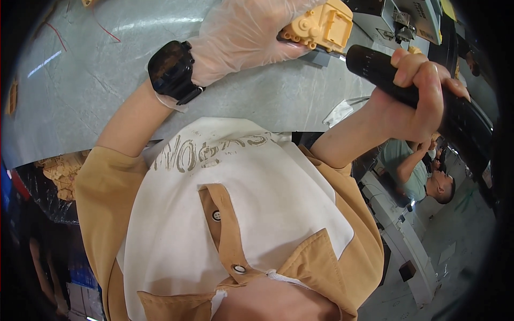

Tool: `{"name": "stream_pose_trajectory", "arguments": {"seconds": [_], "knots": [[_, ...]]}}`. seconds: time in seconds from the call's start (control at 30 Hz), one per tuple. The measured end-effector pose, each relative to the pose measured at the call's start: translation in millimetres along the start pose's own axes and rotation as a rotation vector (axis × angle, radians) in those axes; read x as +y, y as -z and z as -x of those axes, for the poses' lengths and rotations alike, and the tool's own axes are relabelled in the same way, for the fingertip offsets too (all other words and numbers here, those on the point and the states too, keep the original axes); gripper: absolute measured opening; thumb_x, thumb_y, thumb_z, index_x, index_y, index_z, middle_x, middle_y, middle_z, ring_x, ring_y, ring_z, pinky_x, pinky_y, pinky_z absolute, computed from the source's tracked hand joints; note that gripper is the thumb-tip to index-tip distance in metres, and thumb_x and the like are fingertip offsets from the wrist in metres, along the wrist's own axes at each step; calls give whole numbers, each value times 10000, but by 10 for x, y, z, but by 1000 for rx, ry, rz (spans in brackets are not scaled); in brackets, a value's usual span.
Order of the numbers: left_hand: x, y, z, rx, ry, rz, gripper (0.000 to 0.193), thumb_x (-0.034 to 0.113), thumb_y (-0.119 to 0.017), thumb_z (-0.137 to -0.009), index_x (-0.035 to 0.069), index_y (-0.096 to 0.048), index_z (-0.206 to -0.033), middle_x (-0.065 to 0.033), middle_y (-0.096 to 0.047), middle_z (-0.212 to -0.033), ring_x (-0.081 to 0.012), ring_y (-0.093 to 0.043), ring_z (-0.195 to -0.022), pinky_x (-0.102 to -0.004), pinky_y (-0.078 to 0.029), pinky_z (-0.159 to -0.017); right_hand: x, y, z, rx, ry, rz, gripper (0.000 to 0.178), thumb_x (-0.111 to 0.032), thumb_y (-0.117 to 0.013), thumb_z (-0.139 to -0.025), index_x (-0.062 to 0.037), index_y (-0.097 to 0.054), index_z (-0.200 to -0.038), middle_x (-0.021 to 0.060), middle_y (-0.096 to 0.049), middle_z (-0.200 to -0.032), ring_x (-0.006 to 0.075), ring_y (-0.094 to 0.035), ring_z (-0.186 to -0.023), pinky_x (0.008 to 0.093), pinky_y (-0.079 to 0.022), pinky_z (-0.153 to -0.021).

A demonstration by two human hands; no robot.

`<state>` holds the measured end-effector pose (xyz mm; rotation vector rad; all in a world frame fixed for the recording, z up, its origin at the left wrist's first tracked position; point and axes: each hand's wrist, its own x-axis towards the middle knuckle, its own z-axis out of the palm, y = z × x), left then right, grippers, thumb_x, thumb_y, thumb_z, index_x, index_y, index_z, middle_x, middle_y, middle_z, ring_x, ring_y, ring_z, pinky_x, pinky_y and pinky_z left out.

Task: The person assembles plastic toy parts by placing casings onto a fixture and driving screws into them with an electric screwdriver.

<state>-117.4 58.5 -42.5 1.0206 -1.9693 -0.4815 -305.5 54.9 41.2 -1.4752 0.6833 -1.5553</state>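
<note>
Near the top of the head view, my left hand (246, 37), in a clear plastic glove, is closed around a yellow moulded plastic part (324, 25) with a rectangular recess and round bosses. A dark block (316, 58) shows just beneath the part. My bare right hand (423, 93) wraps round a black electric screwdriver (375, 67). The tool lies slanted, its nose toward the part's lower right edge. Its thin bit reaches close to that edge; whether it touches is unclear. The fingertips of my left hand are partly hidden behind the part.
Grey tabletop (96, 80) lies under my hands, with a thin red wire (107, 29) on it. A metal device (380, 18) stands at upper right. White crumpled material (338, 113) lies near the table edge. Yellow parts (61, 174) are heaped at lower left. Another person (412, 168) sits at right.
</note>
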Motion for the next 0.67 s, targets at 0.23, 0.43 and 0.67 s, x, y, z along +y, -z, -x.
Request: {"name": "stream_pose_trajectory", "arguments": {"seconds": [0.23,0.43,0.67], "knots": [[-23,-5,20,18,-21,49,708,286,-727,-638,0,-438,-1218,-224,-493,-1145,-336,-488,-1053,-390,-368,-927,-40,-151,29,58,-17,169,267,-21,-490,-741,-59,-412,-994,79,-464,-598,180,-465,-499,404,-440,-592],[-33,-11,28,39,-17,40,719,282,-731,-624,-3,-436,-1214,-218,-481,-1158,-328,-480,-1060,-389,-367,-929,-54,-131,-16,49,-117,273,42,-102,-488,-693,-62,-485,-704,32,-399,-589,156,-430,-543,386,-391,-623],[-42,-13,30,40,-29,47,724,272,-732,-621,-5,-433,-1219,-222,-472,-1179,-326,-475,-1064,-388,-362,-939,2,50,-20,63,-64,37,390,-88,-490,-749,21,-353,-1097,126,-471,-572,200,-460,-465,410,-448,-591]]}}
